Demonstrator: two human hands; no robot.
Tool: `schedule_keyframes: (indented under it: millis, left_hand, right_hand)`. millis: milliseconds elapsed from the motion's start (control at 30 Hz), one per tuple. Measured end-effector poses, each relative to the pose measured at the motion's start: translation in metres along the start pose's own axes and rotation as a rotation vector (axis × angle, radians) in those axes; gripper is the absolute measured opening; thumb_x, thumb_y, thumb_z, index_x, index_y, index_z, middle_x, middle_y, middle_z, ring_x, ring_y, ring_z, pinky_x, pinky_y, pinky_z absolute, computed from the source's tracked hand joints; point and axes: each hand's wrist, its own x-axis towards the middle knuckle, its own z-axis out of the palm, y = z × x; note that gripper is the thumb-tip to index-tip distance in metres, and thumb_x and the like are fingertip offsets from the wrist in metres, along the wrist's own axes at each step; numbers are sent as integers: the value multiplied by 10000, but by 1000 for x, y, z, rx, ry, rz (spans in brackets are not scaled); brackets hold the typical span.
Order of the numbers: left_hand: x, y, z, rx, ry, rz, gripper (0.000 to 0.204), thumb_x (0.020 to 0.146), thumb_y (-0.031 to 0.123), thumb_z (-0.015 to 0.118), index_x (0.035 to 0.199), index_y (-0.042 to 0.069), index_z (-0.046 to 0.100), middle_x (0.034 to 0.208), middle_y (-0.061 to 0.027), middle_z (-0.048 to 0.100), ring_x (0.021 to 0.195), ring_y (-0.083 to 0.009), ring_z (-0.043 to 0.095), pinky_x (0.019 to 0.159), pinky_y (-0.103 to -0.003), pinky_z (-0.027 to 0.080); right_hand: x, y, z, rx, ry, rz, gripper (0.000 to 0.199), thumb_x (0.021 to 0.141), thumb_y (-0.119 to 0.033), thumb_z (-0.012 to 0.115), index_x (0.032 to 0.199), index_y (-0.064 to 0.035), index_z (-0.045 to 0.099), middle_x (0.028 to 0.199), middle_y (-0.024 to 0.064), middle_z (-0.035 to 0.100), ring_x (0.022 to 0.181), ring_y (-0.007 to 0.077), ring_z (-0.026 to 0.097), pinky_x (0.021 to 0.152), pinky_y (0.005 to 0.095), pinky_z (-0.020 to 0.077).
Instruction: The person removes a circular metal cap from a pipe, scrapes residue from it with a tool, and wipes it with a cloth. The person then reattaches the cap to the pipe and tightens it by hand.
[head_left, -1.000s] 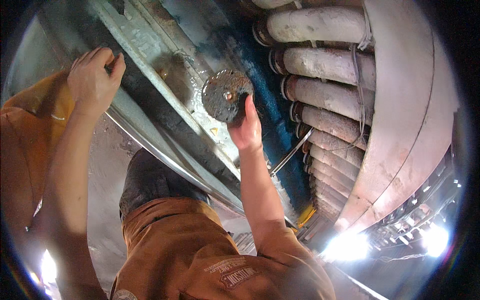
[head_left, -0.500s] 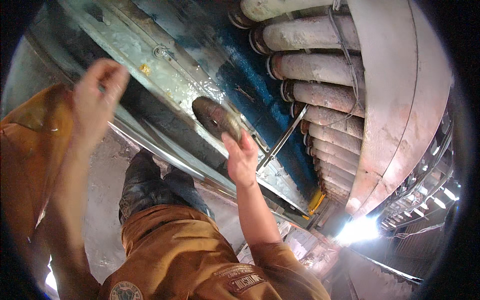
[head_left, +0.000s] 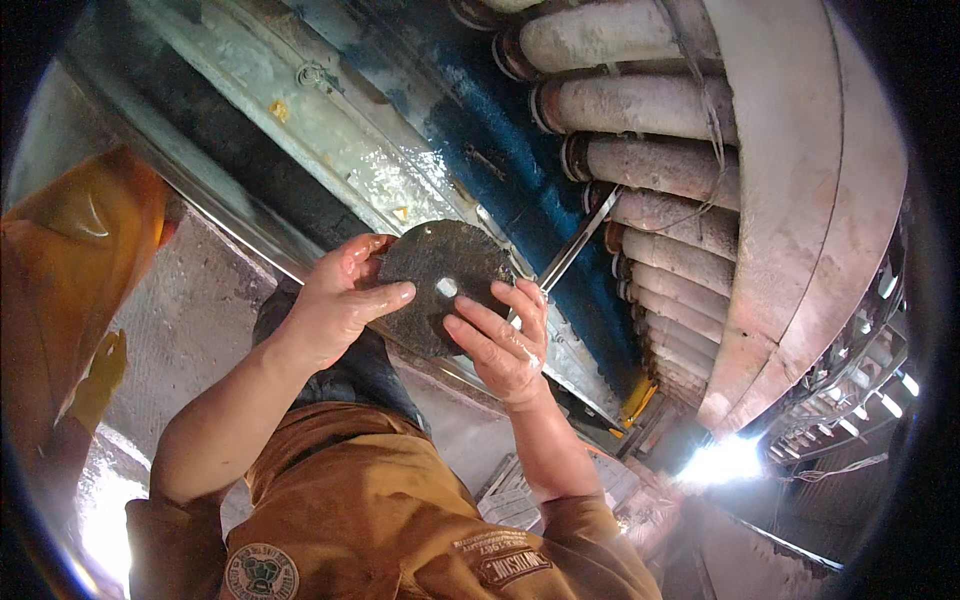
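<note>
A dark, round grinding disc [head_left: 418,265] with a small hole in its middle is held up between both my hands. My left hand [head_left: 345,295] grips its left edge, the thumb lying across the face and the fingers behind. On the disc's lower right, my right hand [head_left: 505,340] has its fingers spread over the face and rim; the skin looks wet. Behind the disc runs a long, wet, pale metal trough [head_left: 330,150] of a machine, partly hidden by the disc and my hands.
A row of thick, pale ribbed pipes [head_left: 640,105] fills the upper right, beside a broad curved pale panel [head_left: 800,200]. A thin metal rod [head_left: 580,240] slants across the blue machine side. An orange apron-like sheet [head_left: 80,230] hangs at the left. Bright light glares at lower right.
My left hand has come from the upper left onto the disc. The disc has turned from a slanted view to show its face, and both hands now hold it.
</note>
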Motion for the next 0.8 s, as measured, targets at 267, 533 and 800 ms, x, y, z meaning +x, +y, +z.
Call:
schedule_keyframes:
  millis: [267,533,800]
  left_hand:
    - [0,-33,23,102,81,98,298,918,44,588,1208,-12,544,1106,-37,623,987,-91,562,902,-255,449]
    - [3,-53,43,255,191,168,187,958,154,583,1038,-13,607,883,34,586,777,-21,471,687,-204,417]
    - [4,-58,62,371,274,21,192,912,196,656,817,44,586,750,54,537,668,-37,451,583,-202,366]
  right_hand:
    - [-36,13,4,-29,78,35,264,715,-143,703,972,-200,727,1097,-8,671,1050,259,542,837,446,464]
    - [-66,17,-4,-23,92,61,255,733,-150,696,981,-199,724,1095,2,671,1043,260,540,826,437,477]
    - [-82,18,-13,29,150,146,225,721,-103,701,937,-160,726,1040,17,688,1082,286,561,924,459,472]
